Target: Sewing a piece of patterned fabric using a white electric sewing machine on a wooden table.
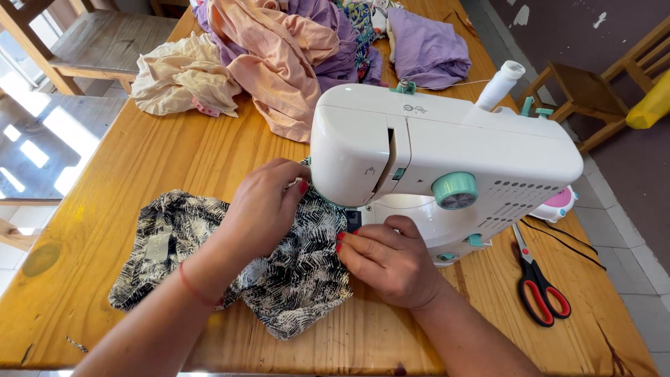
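**Two hands, one patterned cloth, one sewing machine**

Two hands work at the centre of the frame. The left hand [262, 209] lies on top of a black-and-white patterned cloth [293, 279], its fingers [296, 183] curled down and pressing the fabric right at the head of the machine; whether they pinch it cannot be told. The right hand [387, 258] rests flat just beside it, fingers nearly closed together, their tips touching the cloth's edge at the machine's base. The one cloth spreads from lower left to the centre of the wooden worktop [139, 160].

One white sewing machine [447, 150] with mint-green knobs fills the middle right and hides the needle area and part of the cloth. One white thread spool [501, 82] stands on top of it.

One pair of scissors [536, 283] with red-and-black handles lies at lower right, well apart from the hands. One heap of cream, peach and purple fabrics [279, 49] crowds the top of the frame. A black cord [565, 241] runs near the scissors. Two wooden chairs show, one at upper left [91, 42], one at upper right [579, 91].
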